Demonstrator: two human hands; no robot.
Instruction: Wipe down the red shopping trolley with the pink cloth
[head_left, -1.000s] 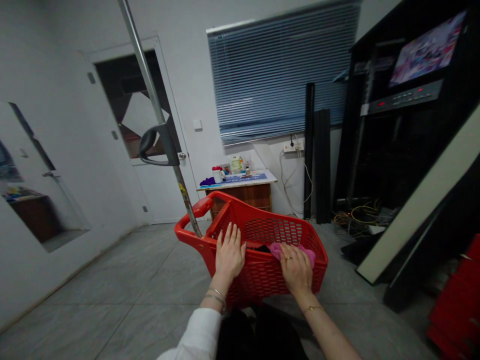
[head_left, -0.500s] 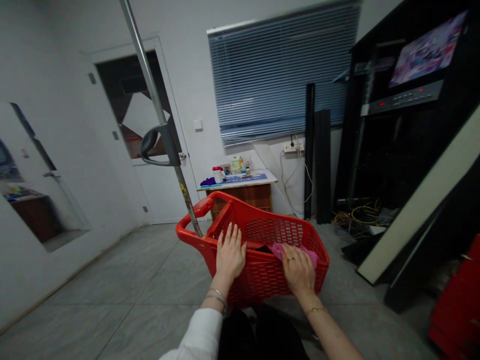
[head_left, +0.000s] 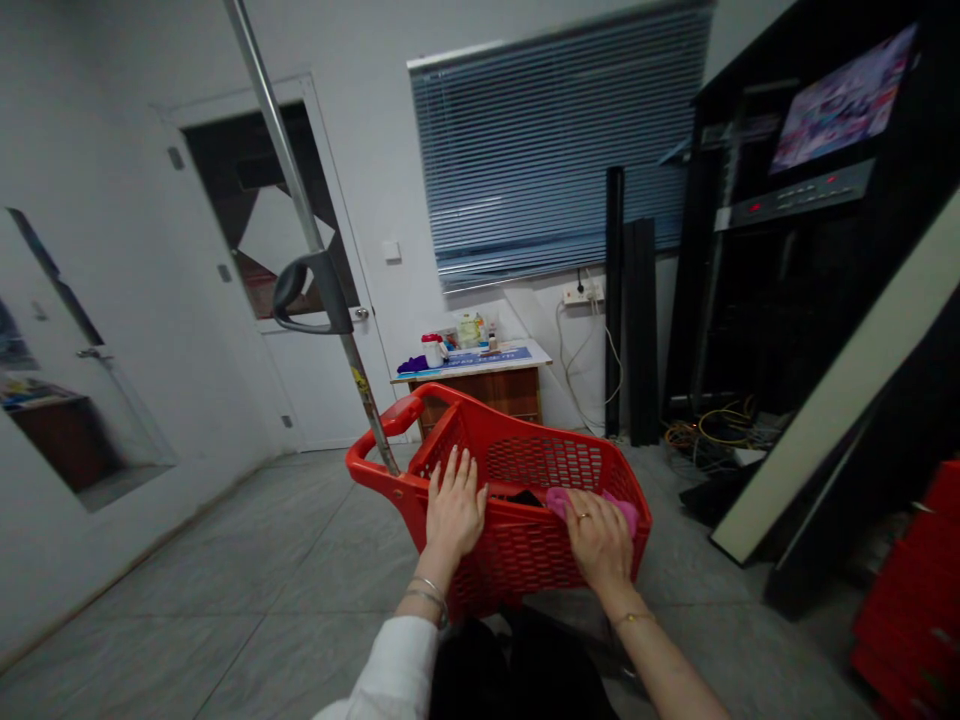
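Note:
A red plastic shopping basket [head_left: 525, 555] stands on the tiled floor before me, with a metal pull handle [head_left: 315, 300] rising up and to the left. My left hand [head_left: 454, 510] lies flat on the basket's near rim, fingers stretched out. My right hand [head_left: 600, 540] presses a pink cloth [head_left: 626, 512] against the rim on the right, fingers curled over it. A dark item lies inside the basket, mostly hidden.
A small wooden table [head_left: 480, 380] with bottles stands under the blinds by the white door [head_left: 300, 300]. A black rack [head_left: 810, 250] with cables on the floor fills the right. Red crates [head_left: 911, 600] sit at the far right.
The view has shifted slightly; the basket and both hands sit a little further left in the picture. The hands keep their places on the rim.

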